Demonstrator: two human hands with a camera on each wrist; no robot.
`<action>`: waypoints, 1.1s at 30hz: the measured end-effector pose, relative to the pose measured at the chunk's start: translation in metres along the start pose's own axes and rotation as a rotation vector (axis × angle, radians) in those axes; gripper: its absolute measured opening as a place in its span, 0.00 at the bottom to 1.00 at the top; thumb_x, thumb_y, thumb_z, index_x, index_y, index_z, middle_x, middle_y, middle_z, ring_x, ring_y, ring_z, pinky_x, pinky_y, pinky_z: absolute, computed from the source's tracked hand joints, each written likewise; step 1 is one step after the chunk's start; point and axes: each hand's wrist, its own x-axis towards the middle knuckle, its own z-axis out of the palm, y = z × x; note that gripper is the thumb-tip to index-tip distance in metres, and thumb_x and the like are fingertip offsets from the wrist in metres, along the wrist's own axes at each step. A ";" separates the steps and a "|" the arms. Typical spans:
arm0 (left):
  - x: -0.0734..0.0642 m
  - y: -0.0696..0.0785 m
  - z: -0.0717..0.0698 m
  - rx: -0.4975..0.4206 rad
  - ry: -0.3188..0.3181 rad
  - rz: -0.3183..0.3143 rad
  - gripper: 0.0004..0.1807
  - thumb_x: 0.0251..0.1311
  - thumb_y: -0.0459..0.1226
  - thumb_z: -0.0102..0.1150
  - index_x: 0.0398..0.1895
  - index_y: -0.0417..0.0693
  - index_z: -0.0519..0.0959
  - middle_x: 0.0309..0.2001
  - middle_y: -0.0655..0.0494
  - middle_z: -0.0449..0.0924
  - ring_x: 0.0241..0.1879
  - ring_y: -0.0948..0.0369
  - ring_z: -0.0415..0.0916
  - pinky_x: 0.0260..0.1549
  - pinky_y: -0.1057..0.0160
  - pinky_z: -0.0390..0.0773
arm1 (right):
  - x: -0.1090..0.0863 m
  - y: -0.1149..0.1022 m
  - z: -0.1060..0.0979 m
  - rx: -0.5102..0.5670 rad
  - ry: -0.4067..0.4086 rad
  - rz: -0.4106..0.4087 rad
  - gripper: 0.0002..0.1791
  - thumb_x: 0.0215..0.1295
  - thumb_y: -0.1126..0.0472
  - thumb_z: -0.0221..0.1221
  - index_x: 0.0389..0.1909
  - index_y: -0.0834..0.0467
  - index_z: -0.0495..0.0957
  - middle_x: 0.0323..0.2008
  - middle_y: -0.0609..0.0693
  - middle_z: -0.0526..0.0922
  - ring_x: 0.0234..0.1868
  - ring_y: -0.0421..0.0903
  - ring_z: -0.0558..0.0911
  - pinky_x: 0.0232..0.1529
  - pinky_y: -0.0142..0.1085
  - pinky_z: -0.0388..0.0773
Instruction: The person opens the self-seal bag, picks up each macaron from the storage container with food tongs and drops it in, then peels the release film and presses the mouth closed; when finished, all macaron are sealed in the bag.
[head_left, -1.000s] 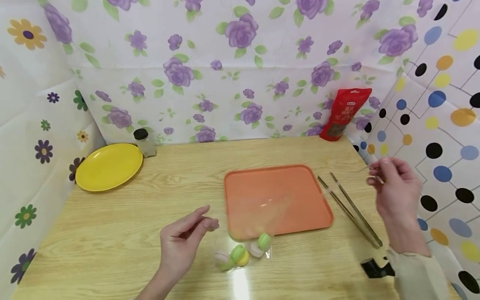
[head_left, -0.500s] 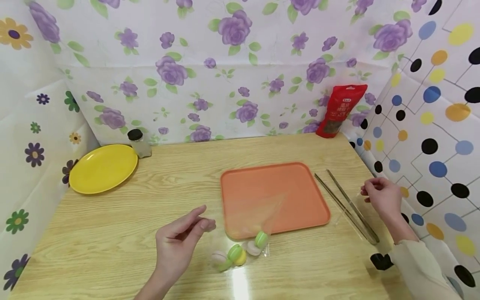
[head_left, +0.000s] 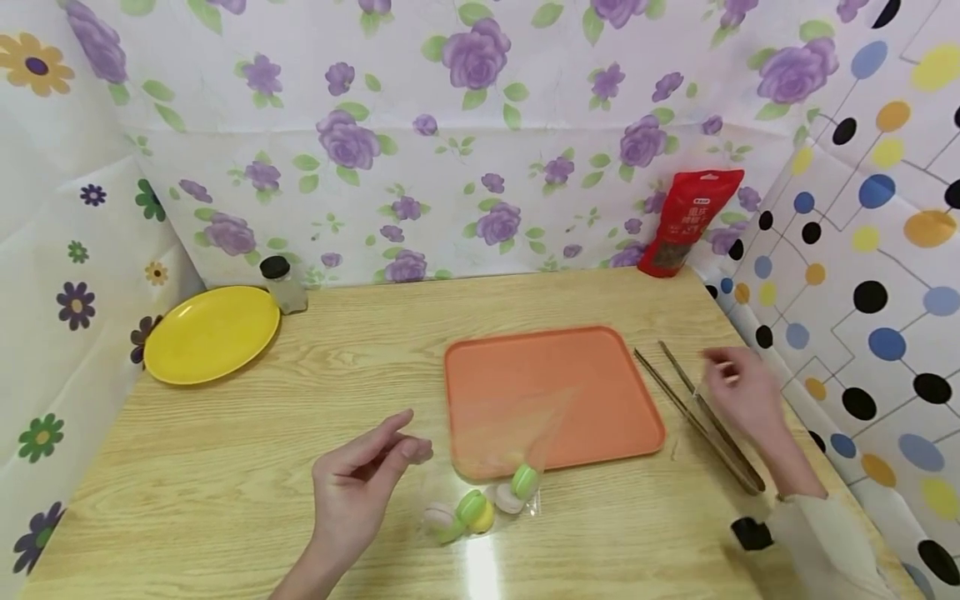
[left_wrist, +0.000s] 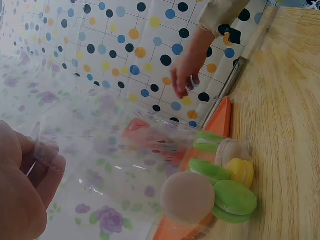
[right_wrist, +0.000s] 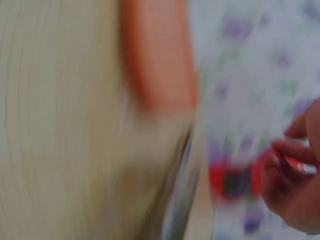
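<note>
Macarons in green, yellow and pale pink [head_left: 471, 507] lie in the bottom of a clear plastic bag [left_wrist: 100, 155]. My left hand [head_left: 363, 483] pinches the bag's upper edge between thumb and fingers, as the left wrist view shows. The bag's lower end rests on the table before the orange tray [head_left: 555, 400]. My right hand [head_left: 742, 392] is above long metal tongs [head_left: 701, 421]. A thin, clear plastic strip [head_left: 697, 388] appears pinched at its fingertips; it is faint, and the right wrist view is blurred.
A yellow plate [head_left: 212, 336] leans at the far left beside a black-capped jar [head_left: 285, 287]. At the back right stands a red pouch [head_left: 690, 223]. Patterned cloth walls [head_left: 487, 133] enclose the table [head_left: 262, 450] on three sides.
My right hand has come down and leftward from beside the right wall to over the tongs. My left hand and the bag of macarons stay almost where they were.
</note>
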 end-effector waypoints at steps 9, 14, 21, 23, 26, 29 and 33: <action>-0.003 0.006 -0.007 0.087 0.050 -0.063 0.18 0.61 0.19 0.59 0.55 0.25 0.78 0.36 0.48 0.88 0.35 0.58 0.87 0.39 0.60 0.85 | -0.018 -0.137 0.056 0.794 -0.503 -0.281 0.12 0.71 0.74 0.56 0.53 0.68 0.77 0.45 0.61 0.84 0.45 0.50 0.84 0.45 0.38 0.83; 0.000 0.010 -0.012 0.202 0.124 -0.216 0.17 0.61 0.18 0.60 0.53 0.28 0.80 0.33 0.48 0.88 0.30 0.59 0.86 0.33 0.58 0.86 | -0.030 -0.154 0.057 0.860 -0.438 -0.224 0.05 0.70 0.75 0.57 0.42 0.69 0.79 0.34 0.58 0.87 0.33 0.47 0.87 0.30 0.39 0.84; 0.007 0.014 -0.015 0.122 0.150 -0.363 0.10 0.62 0.21 0.61 0.46 0.29 0.82 0.32 0.44 0.87 0.29 0.56 0.87 0.33 0.53 0.86 | -0.036 -0.160 0.054 0.877 -0.379 -0.199 0.06 0.70 0.76 0.56 0.43 0.69 0.80 0.32 0.55 0.87 0.30 0.47 0.87 0.24 0.37 0.81; 0.008 0.014 -0.014 0.115 0.163 -0.391 0.08 0.62 0.22 0.62 0.44 0.29 0.83 0.31 0.44 0.87 0.28 0.55 0.86 0.32 0.52 0.86 | -0.038 -0.160 0.054 0.883 -0.367 -0.197 0.07 0.70 0.76 0.56 0.43 0.68 0.80 0.32 0.56 0.87 0.29 0.48 0.87 0.23 0.37 0.80; 0.008 0.014 -0.013 0.107 0.175 -0.414 0.06 0.63 0.23 0.62 0.42 0.30 0.83 0.30 0.44 0.86 0.28 0.55 0.86 0.32 0.52 0.86 | -0.038 -0.160 0.054 0.899 -0.356 -0.204 0.07 0.70 0.76 0.55 0.44 0.68 0.80 0.31 0.56 0.86 0.28 0.48 0.87 0.21 0.37 0.79; 0.007 0.013 -0.013 0.091 0.173 -0.401 0.06 0.64 0.23 0.61 0.43 0.29 0.82 0.30 0.44 0.86 0.27 0.56 0.86 0.32 0.53 0.86 | -0.038 -0.159 0.055 0.916 -0.359 -0.219 0.08 0.70 0.77 0.55 0.45 0.69 0.79 0.31 0.57 0.86 0.28 0.48 0.87 0.20 0.37 0.78; 0.007 0.010 -0.015 0.054 0.123 -0.330 0.08 0.65 0.21 0.58 0.45 0.28 0.82 0.30 0.45 0.86 0.28 0.57 0.86 0.32 0.54 0.86 | -0.038 -0.158 0.055 0.931 -0.376 -0.205 0.10 0.70 0.76 0.56 0.47 0.65 0.80 0.31 0.58 0.85 0.28 0.47 0.86 0.19 0.35 0.78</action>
